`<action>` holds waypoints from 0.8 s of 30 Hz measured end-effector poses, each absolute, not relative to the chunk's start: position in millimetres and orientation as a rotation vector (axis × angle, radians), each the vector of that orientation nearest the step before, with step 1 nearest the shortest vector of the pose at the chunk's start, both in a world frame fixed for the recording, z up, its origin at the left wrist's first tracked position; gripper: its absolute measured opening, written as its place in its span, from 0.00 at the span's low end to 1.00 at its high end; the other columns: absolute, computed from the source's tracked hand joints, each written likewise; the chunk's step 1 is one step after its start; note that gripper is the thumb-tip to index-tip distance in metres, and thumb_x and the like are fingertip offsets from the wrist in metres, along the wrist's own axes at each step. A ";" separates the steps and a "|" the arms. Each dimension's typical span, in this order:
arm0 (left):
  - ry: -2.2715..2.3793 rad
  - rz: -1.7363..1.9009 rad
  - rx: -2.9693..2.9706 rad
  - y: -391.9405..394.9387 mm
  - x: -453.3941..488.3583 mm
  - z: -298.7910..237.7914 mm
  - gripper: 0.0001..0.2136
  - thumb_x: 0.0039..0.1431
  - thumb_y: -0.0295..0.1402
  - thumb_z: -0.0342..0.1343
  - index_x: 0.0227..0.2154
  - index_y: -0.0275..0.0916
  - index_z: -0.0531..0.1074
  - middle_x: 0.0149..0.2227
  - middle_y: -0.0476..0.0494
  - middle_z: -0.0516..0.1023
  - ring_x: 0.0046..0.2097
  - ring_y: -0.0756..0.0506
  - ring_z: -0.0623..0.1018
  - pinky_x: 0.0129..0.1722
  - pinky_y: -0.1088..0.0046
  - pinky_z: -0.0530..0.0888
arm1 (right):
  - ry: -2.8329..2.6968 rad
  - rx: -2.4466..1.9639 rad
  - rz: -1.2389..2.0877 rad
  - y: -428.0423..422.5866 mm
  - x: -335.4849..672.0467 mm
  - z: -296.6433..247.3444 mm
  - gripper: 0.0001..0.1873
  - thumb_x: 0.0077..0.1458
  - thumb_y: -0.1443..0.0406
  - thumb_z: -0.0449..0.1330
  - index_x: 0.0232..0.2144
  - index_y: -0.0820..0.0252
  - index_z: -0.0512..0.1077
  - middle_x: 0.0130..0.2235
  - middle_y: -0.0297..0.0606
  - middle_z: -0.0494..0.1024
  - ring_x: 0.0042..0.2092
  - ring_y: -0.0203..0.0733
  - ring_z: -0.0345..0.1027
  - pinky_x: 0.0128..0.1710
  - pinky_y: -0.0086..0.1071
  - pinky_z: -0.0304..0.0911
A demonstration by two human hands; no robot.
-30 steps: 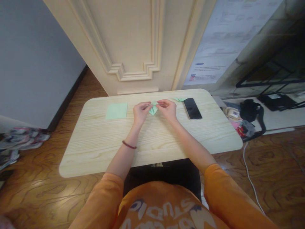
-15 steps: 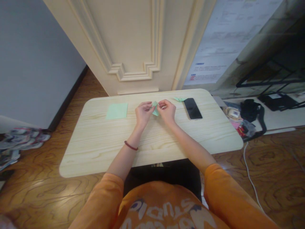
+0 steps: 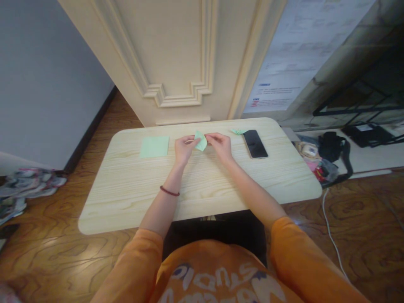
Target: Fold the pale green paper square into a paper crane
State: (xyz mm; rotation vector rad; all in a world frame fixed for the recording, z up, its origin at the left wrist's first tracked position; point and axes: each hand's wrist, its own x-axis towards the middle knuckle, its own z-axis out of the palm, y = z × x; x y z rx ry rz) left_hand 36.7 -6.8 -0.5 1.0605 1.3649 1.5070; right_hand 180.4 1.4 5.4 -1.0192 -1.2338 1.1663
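Observation:
A small folded piece of light green paper [image 3: 201,141] is held up over the far middle of the table. My left hand [image 3: 184,148] pinches its left side between thumb and fingers. At its right edge, my right hand [image 3: 220,145] has thumb and fingertips closed together on the paper. The finer folds are too blurred to make out. To the left of my hands lies a flat green paper square [image 3: 155,146]. A folded green paper figure with pointed ends [image 3: 238,131] rests by the top of the phone, right of my right hand.
A dark-screened phone [image 3: 255,144] lies on the right of the pale wooden table [image 3: 126,185]. Behind the table stands a cream panel [image 3: 176,50]. A low shelf with bags and small items [image 3: 328,151] is at the right; shoes [image 3: 31,183] are on the floor at the left.
The folded paper has moved slightly left and turned, so more of its face shows. My left hand has shifted left with it; my right hand has moved only slightly.

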 end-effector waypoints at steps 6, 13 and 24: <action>1.248 1.390 1.078 -9.0 32.6 3.3 0.20 0.32 0.45 0.73 0.26 0.35 0.80 0.30 0.42 0.82 0.34 0.44 0.79 0.38 0.67 0.75 | -1.127 -0.983 1.454 10.1 188.0 5.0 0.19 0.30 0.56 0.73 0.28 0.58 0.79 0.31 0.35 0.81 0.36 0.40 0.73 0.40 0.34 0.66; 1.208 1.362 1.057 -10.9 34.2 7.0 0.21 0.29 0.46 0.73 0.24 0.36 0.80 0.28 0.42 0.82 0.33 0.44 0.79 0.38 0.67 0.74 | -1.077 -0.983 1.653 8.0 188.6 7.3 0.23 0.27 0.55 0.74 0.28 0.58 0.78 0.30 0.34 0.80 0.35 0.38 0.72 0.35 0.31 0.65; 1.120 1.385 0.993 -7.9 35.5 2.7 0.21 0.31 0.44 0.73 0.29 0.36 0.80 0.31 0.43 0.82 0.33 0.46 0.79 0.39 0.69 0.74 | -0.963 -0.908 1.658 8.3 188.0 5.4 0.19 0.24 0.58 0.76 0.23 0.59 0.78 0.28 0.32 0.79 0.33 0.36 0.70 0.37 0.31 0.65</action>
